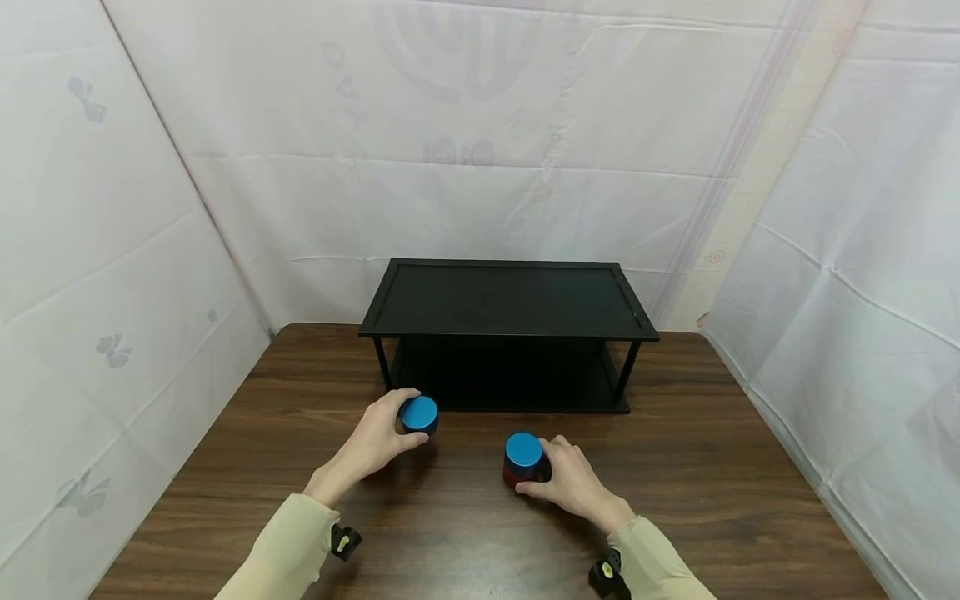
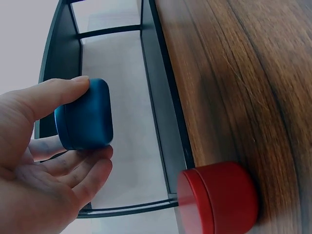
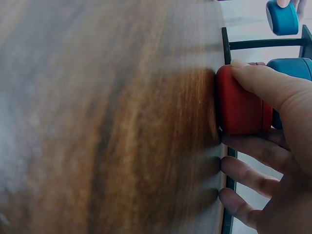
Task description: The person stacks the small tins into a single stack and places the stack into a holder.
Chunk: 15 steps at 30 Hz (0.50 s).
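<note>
My left hand [image 1: 380,435] holds a small round blue tin [image 1: 419,413] between thumb and fingers, raised near the rack's front left corner. In the left wrist view, the blue tin [image 2: 88,117] is seen from the side, its rounded edge toward the table. To the right, a red tin [image 1: 517,477] stands on the table with another blue tin [image 1: 523,450] on top. My right hand [image 1: 573,479] grips the red tin, thumb on the near side. The right wrist view shows the thumb across the red tin [image 3: 241,105] and the other fingers spread beside it.
A black two-tier rack [image 1: 506,297] stands at the back of the brown wooden table [image 1: 450,533]. White sheeting [image 1: 480,200] hangs behind the table and at both sides. A black wrist camera [image 1: 345,542] is strapped at the left sleeve.
</note>
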Tool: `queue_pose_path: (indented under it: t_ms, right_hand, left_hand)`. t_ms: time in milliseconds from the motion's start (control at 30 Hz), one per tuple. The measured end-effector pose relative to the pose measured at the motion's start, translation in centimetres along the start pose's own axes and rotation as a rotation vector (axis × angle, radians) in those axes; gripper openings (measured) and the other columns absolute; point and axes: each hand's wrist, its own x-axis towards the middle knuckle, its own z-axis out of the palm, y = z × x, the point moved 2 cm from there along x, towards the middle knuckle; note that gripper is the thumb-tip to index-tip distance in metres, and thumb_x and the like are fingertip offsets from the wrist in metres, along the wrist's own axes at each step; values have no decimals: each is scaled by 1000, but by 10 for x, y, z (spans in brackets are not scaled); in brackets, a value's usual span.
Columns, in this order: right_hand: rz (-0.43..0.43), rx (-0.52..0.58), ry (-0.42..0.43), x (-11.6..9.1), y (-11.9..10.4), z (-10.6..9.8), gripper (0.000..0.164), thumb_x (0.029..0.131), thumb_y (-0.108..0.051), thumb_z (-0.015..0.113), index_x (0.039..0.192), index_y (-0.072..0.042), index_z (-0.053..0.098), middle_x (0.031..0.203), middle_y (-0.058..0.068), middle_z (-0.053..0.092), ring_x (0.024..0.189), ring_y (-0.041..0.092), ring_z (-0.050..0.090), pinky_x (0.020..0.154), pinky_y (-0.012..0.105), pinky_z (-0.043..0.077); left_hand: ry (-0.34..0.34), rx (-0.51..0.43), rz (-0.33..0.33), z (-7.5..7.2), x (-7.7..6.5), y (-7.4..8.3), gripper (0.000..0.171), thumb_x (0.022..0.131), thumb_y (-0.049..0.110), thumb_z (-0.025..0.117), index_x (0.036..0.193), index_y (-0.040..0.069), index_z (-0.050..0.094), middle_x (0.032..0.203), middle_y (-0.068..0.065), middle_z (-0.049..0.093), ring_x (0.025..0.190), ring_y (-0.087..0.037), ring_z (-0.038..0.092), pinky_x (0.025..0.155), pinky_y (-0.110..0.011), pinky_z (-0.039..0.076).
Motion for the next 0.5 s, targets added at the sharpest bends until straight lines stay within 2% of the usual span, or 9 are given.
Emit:
queue_pose_path:
  t_ms: [500]
  right_hand:
    - [-3, 5, 4, 1, 1, 1, 60, 75, -45, 80, 121, -10, 62, 102, 2, 61, 94, 15, 53, 88, 46, 45]
  left_hand:
    - [-4, -28, 26, 4, 0, 14, 63, 80, 14, 79, 134, 1, 49, 131, -19, 55, 118, -35, 57, 96, -50, 50]
